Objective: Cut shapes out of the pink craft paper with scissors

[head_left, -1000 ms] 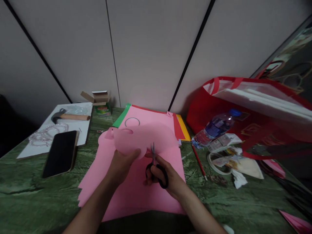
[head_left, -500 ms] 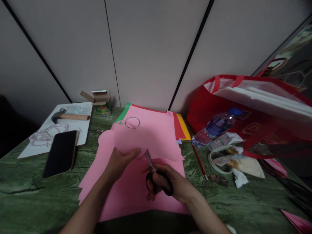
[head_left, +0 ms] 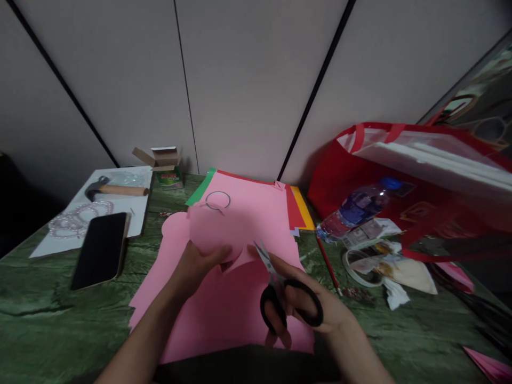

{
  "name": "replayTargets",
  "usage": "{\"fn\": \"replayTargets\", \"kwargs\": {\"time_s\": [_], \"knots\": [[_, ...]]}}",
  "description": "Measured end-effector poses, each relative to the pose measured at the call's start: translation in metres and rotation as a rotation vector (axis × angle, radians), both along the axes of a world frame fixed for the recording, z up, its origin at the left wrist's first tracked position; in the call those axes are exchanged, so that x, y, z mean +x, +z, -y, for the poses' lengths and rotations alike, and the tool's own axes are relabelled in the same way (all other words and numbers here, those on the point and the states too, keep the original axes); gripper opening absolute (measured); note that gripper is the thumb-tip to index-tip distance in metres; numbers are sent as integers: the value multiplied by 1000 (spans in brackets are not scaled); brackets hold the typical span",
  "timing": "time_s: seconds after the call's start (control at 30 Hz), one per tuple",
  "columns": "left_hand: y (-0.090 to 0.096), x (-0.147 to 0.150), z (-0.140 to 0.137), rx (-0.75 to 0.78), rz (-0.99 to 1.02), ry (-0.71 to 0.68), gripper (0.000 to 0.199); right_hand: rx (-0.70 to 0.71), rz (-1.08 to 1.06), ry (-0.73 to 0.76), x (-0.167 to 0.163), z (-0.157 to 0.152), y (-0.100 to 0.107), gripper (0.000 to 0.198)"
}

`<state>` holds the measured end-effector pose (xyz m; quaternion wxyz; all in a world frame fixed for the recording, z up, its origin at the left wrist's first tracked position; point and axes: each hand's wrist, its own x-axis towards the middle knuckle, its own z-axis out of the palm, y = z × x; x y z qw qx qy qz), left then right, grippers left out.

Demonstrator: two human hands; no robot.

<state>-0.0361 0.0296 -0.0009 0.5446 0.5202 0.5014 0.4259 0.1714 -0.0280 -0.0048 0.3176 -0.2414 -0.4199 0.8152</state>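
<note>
One head-worn camera looks forward and down — table [head_left: 36,306] close below, wall [head_left: 248,85] beyond.

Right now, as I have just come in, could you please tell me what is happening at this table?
A person's left hand holds a piece of pink paper. The right hand holds black-handled scissors, their blades slightly parted, to the right of the left hand. More pink sheets lie beneath both hands on the green table.
</note>
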Motion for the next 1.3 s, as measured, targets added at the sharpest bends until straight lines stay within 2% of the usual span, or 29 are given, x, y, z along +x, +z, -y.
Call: {"fn": "replayTargets", "kwargs": {"time_s": [0.1, 0.2, 0.37, 0.47, 0.57, 0.73, 0.83, 0.97, 1.17, 1.3], "knots": [[1, 0, 0, -50, -38, -16, 22, -87, -129, -12, 1, -2, -2, 88], [-1, -1, -1, -18, -57, -31, 30, -156, -172, 40, -2, -6, -10, 86], [-6, -2, -3, -4, -108, -40, 26, -174, -170, 37, -7, -12, -22, 81], [-12, -3, -5, -31, -17, -21, 24, -144, -131, -3, -9, -13, -23, 79], [-17, -2, -8, -97, 159, 24, 25, -123, -69, -57, -12, -12, -23, 77], [-13, 6, -10, -172, 485, 99, 24, -94, 0, -130, -15, -11, -26, 72], [-10, 7, -10, -168, 525, 135, 28, -97, 35, -134, -16, -12, -28, 75], [-11, 3, -10, -154, 473, 201, 33, -84, 95, -157, -17, -13, -29, 82], [-7, -1, -8, -199, 343, 56, 40, -41, 134, -188, -19, -12, -28, 74], [-6, 0, -5, -187, 324, -55, 39, 30, 103, -268, -23, -14, -25, 49]]}}
